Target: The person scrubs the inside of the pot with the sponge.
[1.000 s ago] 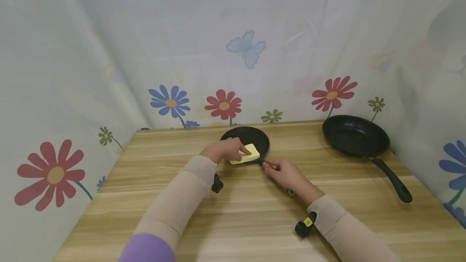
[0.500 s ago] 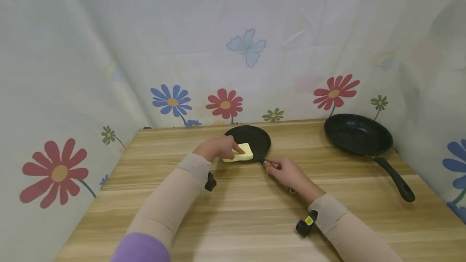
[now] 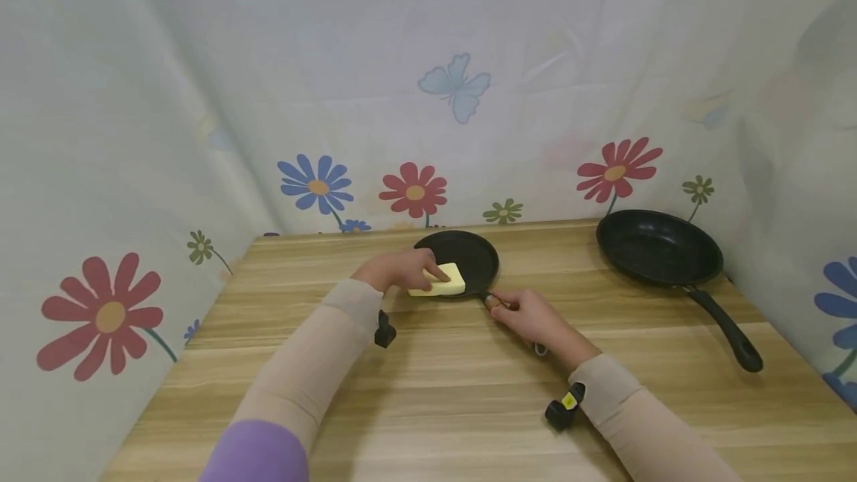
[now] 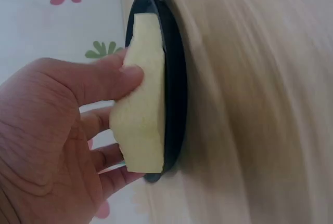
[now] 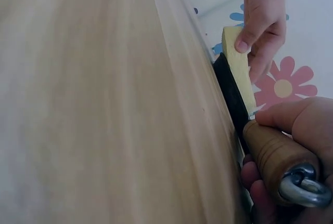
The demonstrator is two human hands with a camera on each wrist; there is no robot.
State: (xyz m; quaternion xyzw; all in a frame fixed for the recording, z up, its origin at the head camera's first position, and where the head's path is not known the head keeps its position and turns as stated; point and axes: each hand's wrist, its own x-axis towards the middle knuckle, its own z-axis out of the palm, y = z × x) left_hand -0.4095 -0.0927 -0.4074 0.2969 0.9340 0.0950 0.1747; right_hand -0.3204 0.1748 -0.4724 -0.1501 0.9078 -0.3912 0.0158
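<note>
A small black frying pan [image 3: 469,250] lies on the table near its back edge. My left hand [image 3: 399,269] holds a pale yellow sponge [image 3: 450,281] over the pan's near-left rim. In the left wrist view the thumb and fingers grip the sponge [image 4: 143,104], which bends a little along the rim of the pan [image 4: 178,89]. My right hand [image 3: 529,316] grips the pan's handle, close to the pan. The right wrist view shows this wooden handle [image 5: 278,156] with a metal ring [image 5: 307,192] at its end, thumb on one side and fingers curled beneath.
A larger black frying pan [image 3: 656,248] stands at the back right, its dark handle [image 3: 726,329] pointing toward the front right. The wood-patterned table [image 3: 428,407] meets a flower-printed curtain [image 3: 361,95] at the back and sides.
My left hand has slid the sponge leftward along the small pan's near side, away from the handle. The right hand keeps its hold on the handle. The head view has shifted slightly.
</note>
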